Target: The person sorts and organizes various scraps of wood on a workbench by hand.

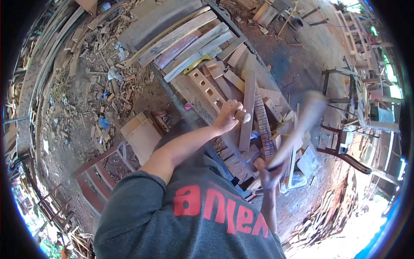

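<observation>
In the head view, a chisel point(241, 115) is being gripped by the left hand point(227, 115), its fist closed around the handle, against a plank point(247, 108) on the workbench point(194, 93). A blurred mallet point(297, 127) is being held raised by the right hand point(268, 172), closed around its handle, just beside the plank.

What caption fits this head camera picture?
Left hand grips a chisel handle on wood while right hand swings a blurred mallet.

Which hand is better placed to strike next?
Likely right: the right hand grips the raised, blurred mallet, while the left hand is wrapped round the chisel handle.
</observation>
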### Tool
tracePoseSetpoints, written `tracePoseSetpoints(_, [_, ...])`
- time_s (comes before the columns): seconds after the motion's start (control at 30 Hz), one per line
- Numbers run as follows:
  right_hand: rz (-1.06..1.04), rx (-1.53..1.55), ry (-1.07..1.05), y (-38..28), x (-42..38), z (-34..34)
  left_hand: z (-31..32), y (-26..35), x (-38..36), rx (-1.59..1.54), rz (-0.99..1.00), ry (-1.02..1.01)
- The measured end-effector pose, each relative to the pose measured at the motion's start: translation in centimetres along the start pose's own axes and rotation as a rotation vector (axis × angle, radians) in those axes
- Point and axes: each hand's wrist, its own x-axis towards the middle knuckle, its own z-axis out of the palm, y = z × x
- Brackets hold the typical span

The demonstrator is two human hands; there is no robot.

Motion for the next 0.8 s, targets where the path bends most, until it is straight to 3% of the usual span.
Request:
tracePoseSetpoints(0.03, [-0.045, 0.202, 0.152, -2.8, 0.5, 0.6, 0.1, 0.1, 0.1, -0.004, 0.003, -0.008])
tracePoseSetpoints(0.13, [-0.141, 0.196, 0.087, 1.4, 0.0, 0.1, 0.0, 0.3, 0.7, 0.003, -0.042, 0.042])
tracePoseSetpoints(0.2, [0.064, -0.361, -0.38, 3.3, 0.7, 1.4, 0.1, 0.1, 0.8, -0.015, 0.003, 0.077])
tracePoseSetpoints(0.33, [0.124, -0.144, -0.256, 2.1, 2.4, 0.1, 0.0, 0.3, 0.3, -0.035, -0.068, 0.054])
tracePoseSetpoints(0.37, [-0.039, -0.066, -0.13, -1.6, 3.1, 0.5, 0.1, 0.5, 0.6, -0.05, -0.067, 0.068])
tracePoseSetpoints(0.43, [-0.202, 0.111, -0.039, -2.2, 3.1, 0.0, 0.0, 0.9, 1.0, -0.047, -0.071, 0.081])
tracePoseSetpoints(0.5, [-0.225, 0.145, 0.007, 0.6, 2.8, 1.1, -0.1, 0.8, 1.2, -0.037, -0.096, 0.118])
tracePoseSetpoints(0.57, [0.026, -0.43, -0.389, 3.1, 3.1, 1.7, -0.1, 0.3, 1.1, -0.069, -0.108, 0.092])
tracePoseSetpoints(0.6, [0.086, -0.469, -0.361, 3.5, 3.1, 1.2, -0.2, 0.1, 1.1, -0.101, -0.123, 0.06])
tracePoseSetpoints(0.63, [0.029, -0.371, -0.329, 1.7, 4.0, 1.0, -0.5, -0.3, 2.2, -0.085, -0.117, 0.081])
tracePoseSetpoints(0.7, [0.153, -0.049, -0.235, -2.9, 4.7, 0.8, -0.4, 0.6, 1.3, -0.062, -0.142, 0.101])
tracePoseSetpoints(0.73, [-0.074, -0.009, -0.144, -5.0, 5.1, 1.0, -0.2, 0.2, 1.2, -0.089, -0.147, 0.078])
tracePoseSetpoints(0.8, [-0.256, 0.126, 0.013, 0.9, 3.7, 1.5, 0.1, 0.1, 1.1, -0.078, -0.141, 0.082])
